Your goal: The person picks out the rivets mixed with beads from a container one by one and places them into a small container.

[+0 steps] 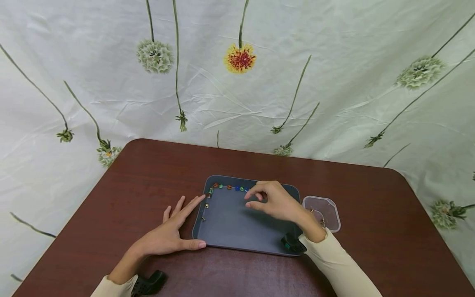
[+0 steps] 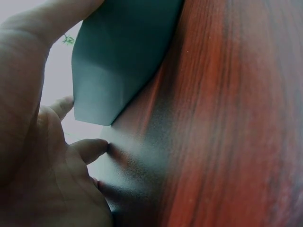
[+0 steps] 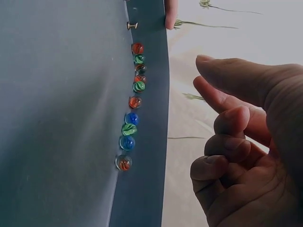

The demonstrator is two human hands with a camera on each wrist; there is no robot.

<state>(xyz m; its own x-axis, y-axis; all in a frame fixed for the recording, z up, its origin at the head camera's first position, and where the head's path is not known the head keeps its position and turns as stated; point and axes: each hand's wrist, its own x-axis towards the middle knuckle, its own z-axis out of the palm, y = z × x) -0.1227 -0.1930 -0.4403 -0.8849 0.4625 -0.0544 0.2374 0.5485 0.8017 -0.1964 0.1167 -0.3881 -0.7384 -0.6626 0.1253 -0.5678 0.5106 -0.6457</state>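
A dark grey tray [image 1: 233, 227] lies on the table. Along its far and left edges sit several glass marbles [image 3: 135, 102] with orange, green and blue swirls. Small gold-coloured studs [image 1: 206, 206] lie near the left edge; one metal stud [image 3: 132, 26] shows beyond the marbles in the right wrist view. My left hand [image 1: 167, 235] spreads its fingers at the tray's left side, forefinger and thumb touching the rim. Over the right part of the tray hovers my right hand [image 1: 276, 202], fingers loosely bent, thumb and forefinger apart with nothing seen between them.
A clear plastic box [image 1: 335, 216] stands against the tray's right side, with a few gold-coloured pieces inside, partly hidden by the right wrist. The brown table [image 1: 375, 231] extends around the tray. Behind it hangs a white cloth [image 1: 208, 95] printed with flowers.
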